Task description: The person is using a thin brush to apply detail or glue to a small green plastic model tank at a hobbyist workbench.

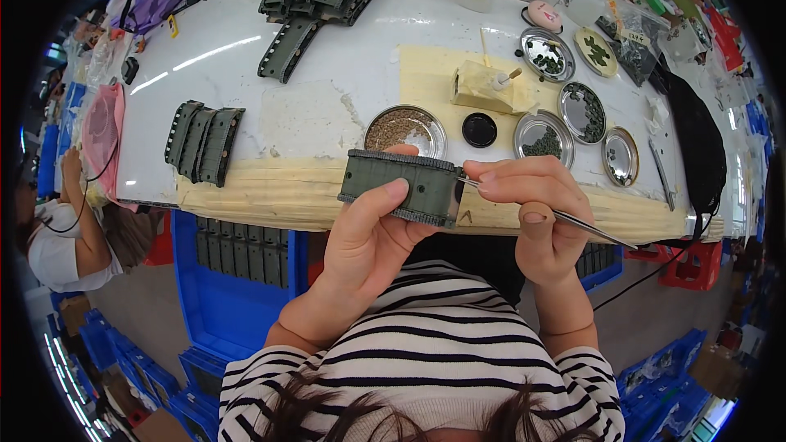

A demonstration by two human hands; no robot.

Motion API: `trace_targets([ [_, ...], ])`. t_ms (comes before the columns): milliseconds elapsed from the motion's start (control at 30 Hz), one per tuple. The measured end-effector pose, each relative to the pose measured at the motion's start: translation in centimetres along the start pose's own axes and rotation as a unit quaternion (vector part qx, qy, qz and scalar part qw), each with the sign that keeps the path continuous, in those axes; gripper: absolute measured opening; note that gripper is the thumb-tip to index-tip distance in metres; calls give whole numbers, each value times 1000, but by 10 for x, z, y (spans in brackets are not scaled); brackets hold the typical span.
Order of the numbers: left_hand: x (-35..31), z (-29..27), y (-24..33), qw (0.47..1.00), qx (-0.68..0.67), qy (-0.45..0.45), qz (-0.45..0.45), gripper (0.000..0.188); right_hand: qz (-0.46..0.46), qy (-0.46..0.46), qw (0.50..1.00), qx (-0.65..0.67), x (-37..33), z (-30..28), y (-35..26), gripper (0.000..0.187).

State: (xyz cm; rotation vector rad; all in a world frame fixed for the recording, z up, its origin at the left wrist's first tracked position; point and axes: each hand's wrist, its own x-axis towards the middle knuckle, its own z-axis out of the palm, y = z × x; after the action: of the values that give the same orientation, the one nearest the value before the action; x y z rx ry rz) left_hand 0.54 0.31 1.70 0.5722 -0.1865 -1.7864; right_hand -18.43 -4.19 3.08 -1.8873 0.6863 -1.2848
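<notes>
My left hand (364, 233) grips a dark green curved plate-like part (377, 176) with ridged long edges and small holes, thumb across its face. It is held above the table's front edge. Pinched in my right hand (547, 200) is a slim metal tool, seemingly tweezers (598, 232), whose tip meets the right end of the green part. Fingers partly cover that tip. Just behind the part, a round metal dish (443, 137) holds brown granules. Beside it lies a black round lid (480, 130).
Metal dishes with small green pieces (542, 143) stand at right, near a yellow-taped block (483, 90). Similar green parts lie at left (205, 143) and in a back stack (323, 0). A blue crate (221, 319) sits below the table. Another person (78, 229) is at far left.
</notes>
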Motion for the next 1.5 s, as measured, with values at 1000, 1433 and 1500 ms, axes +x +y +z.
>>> trace_targets([
  [1000, 2, -8, 1, 999, -36, -14, -27, 37, -111, -26, 993, -43, -4, 1, 7, 21],
  [1433, 5, -14, 4, 995, -64, -63, -44, 38, -99, -22, 994, -33, -3, 2, -2, 23],
  [1500, 5, -14, 4, 995, -59, -61, -43, 38, -99, -22, 994, -40, -3, 2, -2, 22],
])
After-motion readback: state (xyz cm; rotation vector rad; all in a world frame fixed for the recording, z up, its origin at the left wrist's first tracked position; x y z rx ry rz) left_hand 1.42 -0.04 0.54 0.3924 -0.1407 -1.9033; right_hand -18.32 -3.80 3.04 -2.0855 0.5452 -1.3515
